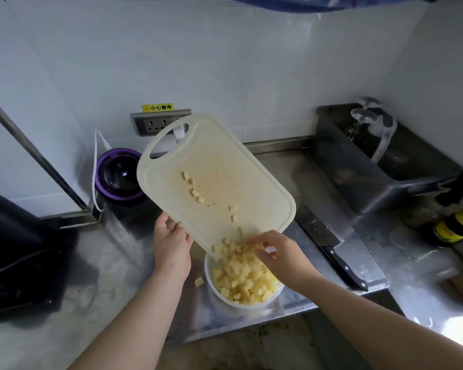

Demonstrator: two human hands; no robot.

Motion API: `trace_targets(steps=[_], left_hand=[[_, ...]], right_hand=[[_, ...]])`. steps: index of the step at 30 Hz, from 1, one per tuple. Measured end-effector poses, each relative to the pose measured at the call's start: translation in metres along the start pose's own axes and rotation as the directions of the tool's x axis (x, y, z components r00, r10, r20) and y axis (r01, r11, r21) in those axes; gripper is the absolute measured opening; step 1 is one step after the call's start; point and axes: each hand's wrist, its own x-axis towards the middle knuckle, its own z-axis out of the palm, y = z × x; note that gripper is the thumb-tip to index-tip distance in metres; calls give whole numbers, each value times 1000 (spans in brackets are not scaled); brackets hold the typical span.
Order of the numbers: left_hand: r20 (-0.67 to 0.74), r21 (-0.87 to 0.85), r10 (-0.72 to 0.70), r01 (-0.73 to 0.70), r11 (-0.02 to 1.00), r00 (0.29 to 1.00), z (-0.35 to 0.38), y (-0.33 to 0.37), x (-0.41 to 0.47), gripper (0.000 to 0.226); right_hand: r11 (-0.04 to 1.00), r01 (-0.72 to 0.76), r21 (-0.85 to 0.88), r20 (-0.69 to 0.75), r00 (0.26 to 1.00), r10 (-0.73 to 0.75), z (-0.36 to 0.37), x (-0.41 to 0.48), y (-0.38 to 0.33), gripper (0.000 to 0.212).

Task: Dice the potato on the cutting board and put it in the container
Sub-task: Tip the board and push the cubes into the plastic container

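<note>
My left hand grips the board's lower left edge, thumb on top and fingers underneath, holding the board tilted over the container. One stray cube lies on the counter just left of the container, below that hand.

The dicing looks finished. Most of the potato is already heaped in the container, a bunch crowds the board's low corner, and a few cubes cling higher up the slope. Those and the stray are what I judge is left to get in.

My right hand is at the low corner, directly above the heap. Its fingers are loosely bent and touch the pieces there, holding nothing as far as I can tell. The knife lies on the counter to the right, apart from both hands.
</note>
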Motion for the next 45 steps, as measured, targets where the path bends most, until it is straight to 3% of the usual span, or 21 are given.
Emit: trace_targets(steps=[3, 5, 7, 11, 15, 19, 22, 26, 30, 36, 40, 43, 45], left_hand=[[2, -5, 17, -17, 1000, 1000, 2, 2, 0, 44], [6, -14, 28, -28, 1000, 1000, 5, 3, -2, 43], [12, -22, 40, -39, 999, 999, 8, 5, -4, 42], [22, -31, 65, -64, 997, 998, 11, 9, -5, 42], [62, -16, 96, -95, 995, 993, 16, 15, -6, 43], [125, -1, 134, -135, 991, 983, 27, 20, -10, 42], [159, 34, 161, -168, 985, 974, 32, 22, -13, 41], [180, 83, 181, -198, 977, 967, 32, 26, -16, 39], [192, 89, 181, -201, 976, 965, 29, 26, -14, 39], [155, 41, 156, -164, 986, 975, 28, 25, -13, 46], [126, 44, 151, -157, 987, 981, 25, 24, -10, 43], [127, 28, 148, -152, 988, 981, 27, 25, -11, 42], [136, 25, 152, -157, 987, 979, 26, 26, -11, 41]], right_hand=[[988, -91, 128, -116, 987, 106, -19, 8, 0, 23], [989, -139, 45, -122, 982, 143, -24, 14, 3, 27], [985, -157, -76, -26, 988, 155, -22, 14, 4, 32], [983, -103, -151, 174, 976, 129, -26, 9, -8, 35], [971, 167, -174, 13, 986, -167, -52, 32, -46, 31], [822, 474, -317, 6, 867, -498, -61, 72, -95, 29], [750, 523, -406, -19, 815, -579, -53, 97, -117, 24], [751, 506, -425, -91, 802, -591, -47, 116, -126, 13], [703, 555, -446, -22, 778, -628, -38, 117, -114, 6], [675, 600, -429, 36, 758, -651, -13, 84, -71, 15], [665, 626, -407, 146, 764, -629, 8, 48, -38, 3], [679, 622, -391, 204, 778, -595, 17, 29, -18, 18], [686, 626, -371, 242, 778, -579, 14, 20, -15, 17]])
